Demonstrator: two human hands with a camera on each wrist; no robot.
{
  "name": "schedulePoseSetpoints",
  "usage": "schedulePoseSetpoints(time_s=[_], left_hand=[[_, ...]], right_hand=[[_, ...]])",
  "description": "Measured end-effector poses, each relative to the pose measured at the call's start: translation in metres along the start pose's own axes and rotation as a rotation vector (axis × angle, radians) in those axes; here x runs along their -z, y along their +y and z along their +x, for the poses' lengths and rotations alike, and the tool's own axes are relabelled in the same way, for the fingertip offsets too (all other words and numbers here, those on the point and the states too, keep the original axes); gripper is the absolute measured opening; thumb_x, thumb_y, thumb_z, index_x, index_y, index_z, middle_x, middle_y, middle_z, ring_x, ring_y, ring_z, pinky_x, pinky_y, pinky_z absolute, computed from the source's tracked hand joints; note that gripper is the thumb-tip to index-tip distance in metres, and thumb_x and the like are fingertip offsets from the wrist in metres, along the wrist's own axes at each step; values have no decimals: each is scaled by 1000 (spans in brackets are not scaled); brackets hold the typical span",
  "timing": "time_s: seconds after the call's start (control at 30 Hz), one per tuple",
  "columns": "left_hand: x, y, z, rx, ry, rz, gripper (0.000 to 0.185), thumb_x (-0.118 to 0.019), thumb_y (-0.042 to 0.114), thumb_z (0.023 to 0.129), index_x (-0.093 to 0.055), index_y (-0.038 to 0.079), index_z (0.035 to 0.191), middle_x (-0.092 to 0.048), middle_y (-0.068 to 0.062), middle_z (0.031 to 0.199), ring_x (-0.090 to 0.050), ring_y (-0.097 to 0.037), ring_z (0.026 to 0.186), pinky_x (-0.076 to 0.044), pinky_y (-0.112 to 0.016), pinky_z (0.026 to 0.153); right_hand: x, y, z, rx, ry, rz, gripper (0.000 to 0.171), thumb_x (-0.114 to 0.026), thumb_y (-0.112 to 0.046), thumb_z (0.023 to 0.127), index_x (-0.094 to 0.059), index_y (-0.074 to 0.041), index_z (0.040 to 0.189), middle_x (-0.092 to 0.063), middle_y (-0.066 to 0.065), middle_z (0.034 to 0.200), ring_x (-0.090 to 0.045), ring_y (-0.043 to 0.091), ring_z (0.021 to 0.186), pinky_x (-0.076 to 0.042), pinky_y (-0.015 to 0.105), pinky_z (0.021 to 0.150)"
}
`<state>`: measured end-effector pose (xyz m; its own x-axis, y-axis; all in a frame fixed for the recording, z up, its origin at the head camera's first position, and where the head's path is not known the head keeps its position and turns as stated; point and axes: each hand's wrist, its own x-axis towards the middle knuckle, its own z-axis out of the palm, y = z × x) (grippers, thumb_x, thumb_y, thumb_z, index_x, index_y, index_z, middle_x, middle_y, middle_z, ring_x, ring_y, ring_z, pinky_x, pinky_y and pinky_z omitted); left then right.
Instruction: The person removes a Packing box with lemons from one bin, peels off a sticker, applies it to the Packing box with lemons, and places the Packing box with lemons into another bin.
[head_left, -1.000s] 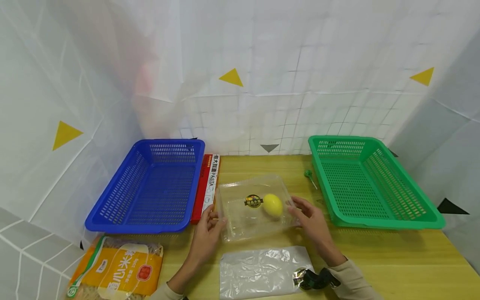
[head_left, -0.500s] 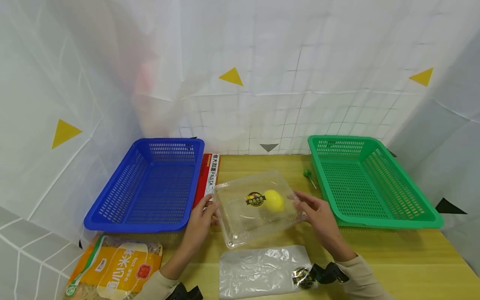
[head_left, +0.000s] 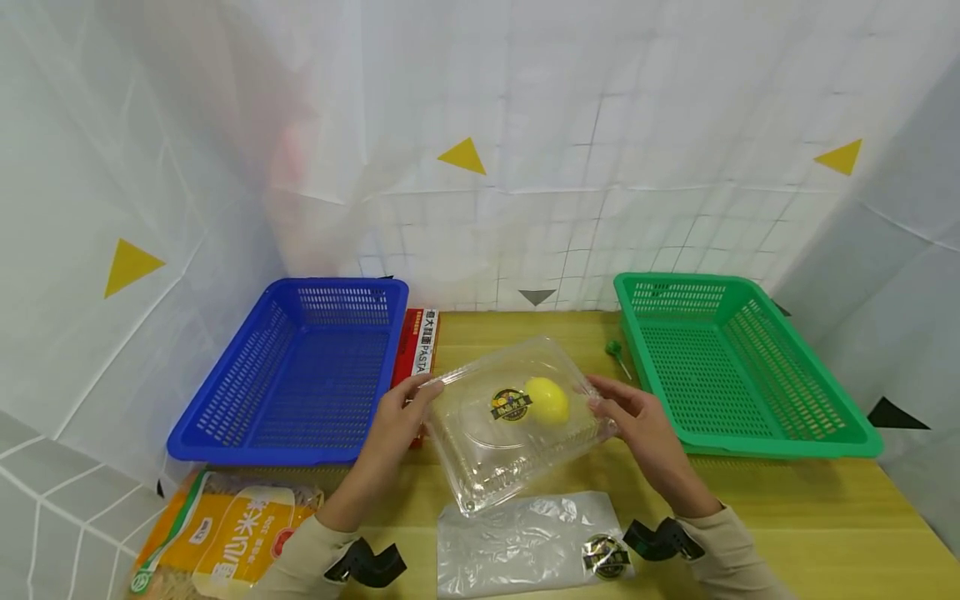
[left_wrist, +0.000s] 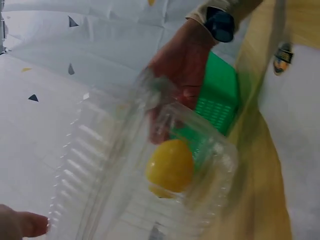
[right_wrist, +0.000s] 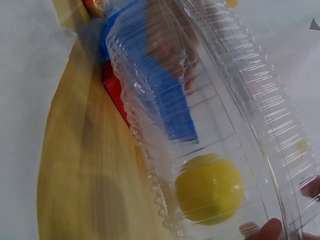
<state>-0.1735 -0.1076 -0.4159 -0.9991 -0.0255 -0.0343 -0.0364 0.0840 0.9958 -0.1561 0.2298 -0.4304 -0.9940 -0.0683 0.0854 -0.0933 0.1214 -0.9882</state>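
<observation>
Both hands hold a clear plastic clamshell box (head_left: 480, 442) by its two ends, tilted above the table. A yellow lemon (head_left: 549, 402) lies inside, toward the right end; it also shows through the plastic in the left wrist view as a lemon (left_wrist: 171, 167). A round black fruit label (head_left: 511, 404) is on the box's lid. My left hand (head_left: 397, 421) grips the left end, thumb on top. My right hand (head_left: 637, 433) pinches the right end, some fingers hidden beneath. In the right wrist view, fingertips (right_wrist: 270, 230) show at the box's edge.
A blue basket (head_left: 288, 457) stands left, a green basket (head_left: 772, 447) right. A red pasta box (head_left: 408, 346) lies beside the blue one. A green lollipop (head_left: 615, 347) lies by the green basket. Nearer are a noodle bag (head_left: 240, 533) and a clear plastic bag (head_left: 517, 550) with a label.
The hands have lifted the box toward the person and tilted it, its left near corner swinging down and closer. The lemon stays inside at the right end.
</observation>
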Motion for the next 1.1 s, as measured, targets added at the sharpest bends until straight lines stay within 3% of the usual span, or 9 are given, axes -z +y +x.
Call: schedulePoseSetpoints(time_s=[0.17,0.27,0.4,0.57,0.7,0.8,0.93,1.03,1.1], left_hand=[[3,5,3,92,-64,-39,39,-75,30,96,-70,-2,118,-56,-6,85,-53,-14,63,-50,-27,57],[5,4,2,120,-91,-102,33,-77,25,94,-70,-3,111,-56,-6,85,-52,-14,67,-52,-27,58],[6,1,0,123,-86,-166,27,-76,20,95,-69,-3,107,-54,-7,85,-50,-15,67,-56,-27,58],[6,-2,-1,98,-61,-188,26,-74,20,96,-69,-4,106,-54,-7,81,-50,-15,64,-57,-28,57],[6,-2,-2,87,-42,-206,25,-73,18,97,-69,-5,105,-53,-8,79,-52,-15,62,-58,-28,58],[6,-1,-4,88,-27,-202,25,-72,19,98,-69,-5,104,-53,-8,78,-53,-16,59,-58,-27,58],[5,-2,-5,94,-18,-192,23,-71,18,98,-69,-4,103,-53,-7,76,-54,-16,57,-57,-26,57],[4,-2,-6,88,-14,-211,21,-70,16,98,-68,-4,103,-53,-7,75,-53,-15,58,-57,-26,56],[3,-2,-6,81,-11,-228,20,-70,15,98,-67,-4,102,-53,-6,75,-52,-15,59,-57,-27,55]], right_hand=[[5,-6,2,12,-28,-36,47,-65,-20,105,-57,2,145,-63,21,132,-63,22,97,-57,30,70],[9,-10,1,25,-16,-97,46,-64,-26,106,-59,-2,144,-64,16,133,-63,20,100,-56,29,76],[15,-15,-5,81,37,-140,45,-62,-31,107,-60,-3,143,-63,16,138,-64,18,109,-58,33,84],[37,-21,-20,198,146,-175,40,-60,-20,108,-59,1,142,-65,11,134,-66,21,105,-59,34,82],[66,-21,-33,242,339,-295,35,-62,-15,106,-64,0,137,-70,-2,124,-69,17,96,-58,26,79],[91,-16,-39,228,533,-366,31,-67,-14,104,-69,-2,132,-72,-9,114,-70,12,85,-55,20,70],[127,-4,-47,186,802,-443,30,-70,-17,100,-74,-5,127,-66,-15,101,-62,3,79,-47,15,70],[151,9,-50,140,1007,-560,33,-64,-18,99,-73,-6,129,-64,-5,108,-48,-6,79,-38,17,75],[164,18,-51,123,1116,-614,38,-58,-16,98,-70,-2,131,-63,4,117,-53,4,87,-40,25,87]])
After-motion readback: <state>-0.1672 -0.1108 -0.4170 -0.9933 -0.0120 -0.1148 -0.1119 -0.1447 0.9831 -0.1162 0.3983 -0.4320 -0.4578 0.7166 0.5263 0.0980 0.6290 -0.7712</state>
